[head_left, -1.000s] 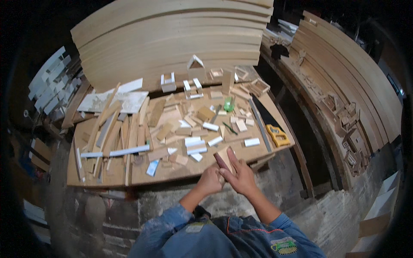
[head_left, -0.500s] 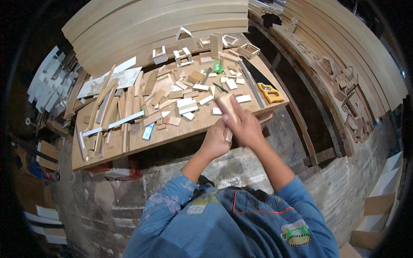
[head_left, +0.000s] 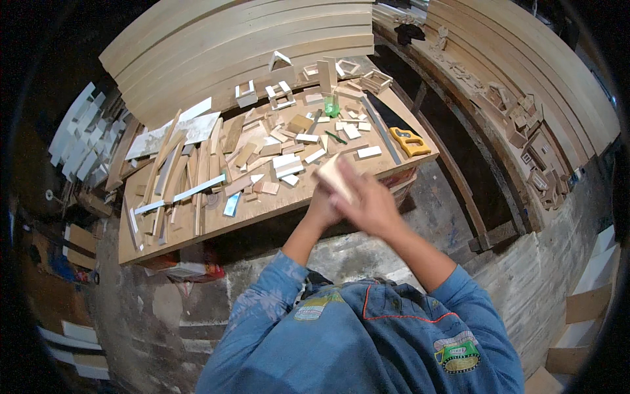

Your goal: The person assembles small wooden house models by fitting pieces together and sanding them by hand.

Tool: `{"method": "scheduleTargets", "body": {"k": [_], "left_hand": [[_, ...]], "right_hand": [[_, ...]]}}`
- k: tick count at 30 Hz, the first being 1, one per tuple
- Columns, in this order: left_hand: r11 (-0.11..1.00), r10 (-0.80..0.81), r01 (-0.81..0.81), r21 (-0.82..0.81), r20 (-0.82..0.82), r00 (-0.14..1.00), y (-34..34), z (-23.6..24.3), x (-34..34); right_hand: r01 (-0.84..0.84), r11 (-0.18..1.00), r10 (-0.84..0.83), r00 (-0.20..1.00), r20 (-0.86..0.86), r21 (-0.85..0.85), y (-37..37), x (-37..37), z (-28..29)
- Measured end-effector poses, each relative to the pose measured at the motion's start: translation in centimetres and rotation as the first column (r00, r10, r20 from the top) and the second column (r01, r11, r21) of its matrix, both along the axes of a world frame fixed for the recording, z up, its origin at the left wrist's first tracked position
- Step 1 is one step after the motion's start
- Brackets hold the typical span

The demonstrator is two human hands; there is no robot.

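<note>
- Head view: blue cloth sleeves [head_left: 266, 282], reaching toward the broad tan wooden table [head_left: 262, 205], landmark for every entry below.
- Left hand [head_left: 321, 206]: raised at the table's front edge; appears curled round the lower end of a pale rectangular wooden block [head_left: 336, 177], likely bracing it; fingers largely hidden.
- Right hand [head_left: 374, 206]: likewise at the table's front edge; pinches the block between thumb and fingers, seemingly to press along it; blurred. The block itself is tilted, lifted above the table's front edge, presumably for elbow room.
- Small white-faced wooden blocks [head_left: 287, 164]: mid-table, loosely grouped, apparently within easy reach.
- Long thin bare-wood strips [head_left: 174, 167]: table's left end, laid roughly front to back, probably to spare the middle.
- Dark-bladed handsaw with yellow handle [head_left: 410, 141]: table's right edge, handle frontward, perhaps for ready grasping.
- Translucent green container [head_left: 331, 107]: rear part of the table, among offcuts.
- Small open wooden frame [head_left: 283, 104]: table's back edge, perhaps set apart from loose pieces.
- Tall pale wooden boards [head_left: 243, 39]: behind the table, stacked, likely to save floor.
</note>
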State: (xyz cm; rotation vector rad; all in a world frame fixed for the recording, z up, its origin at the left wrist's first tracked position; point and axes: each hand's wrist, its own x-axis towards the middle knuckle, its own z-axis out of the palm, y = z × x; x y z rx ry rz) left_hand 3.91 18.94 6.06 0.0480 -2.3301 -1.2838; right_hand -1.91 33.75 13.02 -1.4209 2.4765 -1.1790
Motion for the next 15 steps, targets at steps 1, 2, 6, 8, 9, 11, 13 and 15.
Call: {"method": "scheduleTargets", "body": {"k": [1,2,6,8,9,11,13,15], "left_hand": [[0.998,0.055,-0.053,-0.026,0.077,0.995,1.1,2.5,0.0],[0.992,0.121,-0.115,-0.044,0.164,0.979,1.9,3.5,0.1],[0.999,0.043,-0.043,0.006,-0.059,0.997,-0.2,1.5,0.0],[0.995,0.027,-0.033,-0.091,-0.069,0.997,0.4,2.4,0.5],[0.998,0.010,-0.012,-0.054,-0.043,0.999,1.0,3.6,0.5],[0.998,-0.042,0.043,0.038,-0.040,0.998,2.8,6.0,1.1],[0.970,-0.051,0.063,0.234,-0.058,0.997,2.0,5.9,1.1],[0.918,-0.056,0.084,0.387,-0.081,0.995,1.2,5.1,1.2]], "right_hand": [[0.090,0.994,-0.095,0.990,0.101,0.054,-0.6,-2.3,0.1],[0.107,0.994,-0.104,0.983,0.149,-0.012,-0.6,-3.4,1.6],[-0.071,0.984,0.047,0.988,-0.144,-0.162,-0.2,1.0,0.5],[0.009,0.999,-0.009,1.000,0.002,0.043,-0.5,-1.5,0.1],[0.081,0.994,-0.067,0.980,0.187,-0.067,-0.9,-4.6,-0.7],[0.138,0.990,-0.139,0.916,0.375,0.031,0.2,-9.0,-1.1],[0.074,0.979,0.030,0.870,0.493,-0.189,0.1,-9.0,-1.6],[0.003,0.947,0.169,0.847,0.503,-0.323,1.3,-7.2,-1.5]]}}
